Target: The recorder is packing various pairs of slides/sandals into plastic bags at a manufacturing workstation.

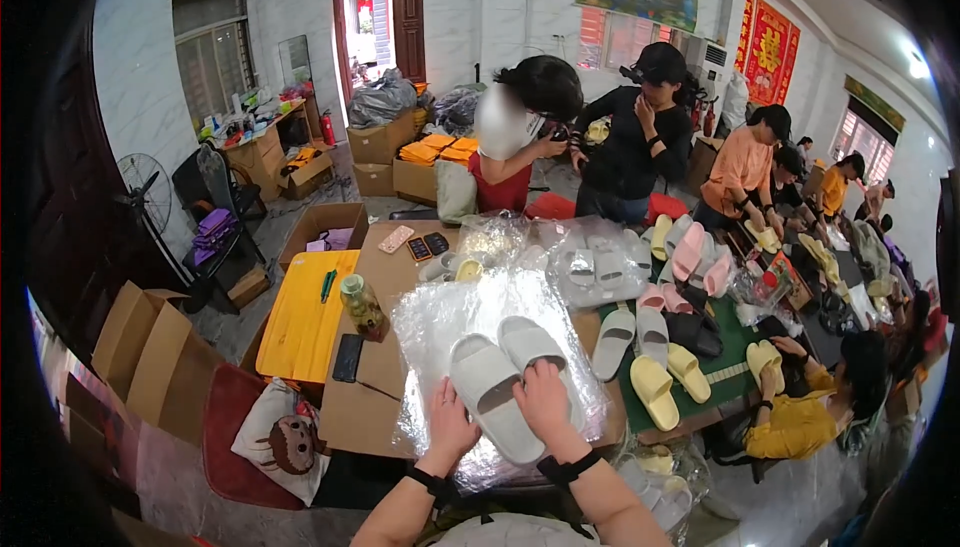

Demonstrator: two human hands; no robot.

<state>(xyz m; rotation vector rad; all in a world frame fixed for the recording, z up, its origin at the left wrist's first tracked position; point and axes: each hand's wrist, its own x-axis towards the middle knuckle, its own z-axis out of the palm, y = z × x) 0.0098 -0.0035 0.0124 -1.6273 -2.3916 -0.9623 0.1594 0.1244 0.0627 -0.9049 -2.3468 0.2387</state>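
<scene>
A pair of light grey slippers lies on a stack of clear plastic bags (425,322) in front of me. The left grey slipper (490,387) is tilted and partly overlaps the right grey slipper (525,335). My left hand (453,421) is at the left slipper's outer edge, its fingers stretched forward over the plastic. Between the two slippers is my right hand (543,397), its fingers curled over the inner side of the left slipper. The far ends of those fingers are partly hidden. Both wrists wear black bands.
A jar (363,309), a phone (347,358) and a yellow board (305,317) are on the left. Bagged slippers (600,267) lie ahead; loose yellow slippers (655,392) stand on a green mat (735,352) at right. Several people work along the tables.
</scene>
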